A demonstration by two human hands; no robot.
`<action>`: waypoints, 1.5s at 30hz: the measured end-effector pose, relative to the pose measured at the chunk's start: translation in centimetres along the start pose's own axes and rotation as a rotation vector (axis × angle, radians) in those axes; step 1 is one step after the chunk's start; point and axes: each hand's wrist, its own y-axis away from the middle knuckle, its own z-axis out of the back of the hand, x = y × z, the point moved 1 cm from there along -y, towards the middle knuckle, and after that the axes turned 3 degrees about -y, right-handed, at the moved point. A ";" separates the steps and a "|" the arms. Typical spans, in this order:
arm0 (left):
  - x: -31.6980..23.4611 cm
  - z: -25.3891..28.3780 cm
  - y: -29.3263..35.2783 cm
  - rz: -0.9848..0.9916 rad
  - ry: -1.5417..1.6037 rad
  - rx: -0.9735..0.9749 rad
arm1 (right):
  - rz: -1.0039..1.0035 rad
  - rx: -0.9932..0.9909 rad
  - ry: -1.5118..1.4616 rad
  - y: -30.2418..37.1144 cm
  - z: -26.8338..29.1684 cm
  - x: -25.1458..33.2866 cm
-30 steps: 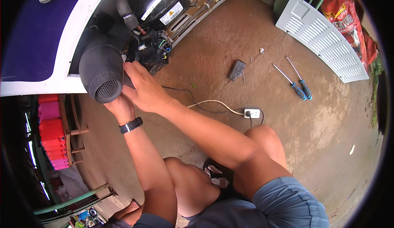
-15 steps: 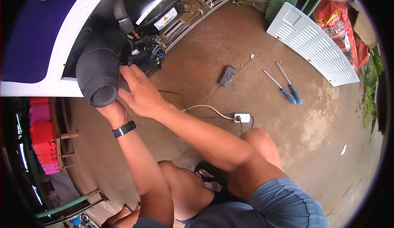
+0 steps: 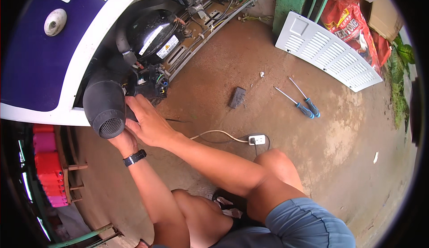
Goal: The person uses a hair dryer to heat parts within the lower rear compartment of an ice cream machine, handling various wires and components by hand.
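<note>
A black hair dryer (image 3: 102, 101) is held at the open machine compartment of a white and purple cabinet (image 3: 33, 71). Its round rear grille faces me, and its front end is hidden inside the compartment. Wrapped round the dryer from below is my left hand (image 3: 121, 143), with a black watch on the wrist. My right hand (image 3: 151, 124) grips it from the right side, fingers partly hidden. Just beyond the dryer are a black electrical box with loose coloured wires (image 3: 152, 82) and a black compressor (image 3: 149, 36) with foam-covered piping.
On the wet concrete floor lie a small dark box (image 3: 237, 97), two screwdrivers (image 3: 307, 108) with blue-black handles and a white extension socket (image 3: 256, 140) with a plug in it. A white vented panel (image 3: 328, 51) leans near a green post (image 3: 289, 9). Red stacked items (image 3: 48, 167) stand left.
My view has shifted, so the cabinet and floor items sit lower in the picture and more of the compartment shows. Both hands keep their hold on the hair dryer.
</note>
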 end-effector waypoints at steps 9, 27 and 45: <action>0.7 0.0 0.0 -0.073 -0.110 -0.047 | -0.012 0.029 0.061 0.1 0.3 -0.2; -0.4 -0.8 -0.1 -0.140 -0.242 -0.035 | -0.011 -0.047 0.018 0.4 0.3 -1.2; -0.7 -1.2 0.3 -0.152 -0.347 -0.048 | -0.188 -0.028 -0.251 0.0 0.6 -0.8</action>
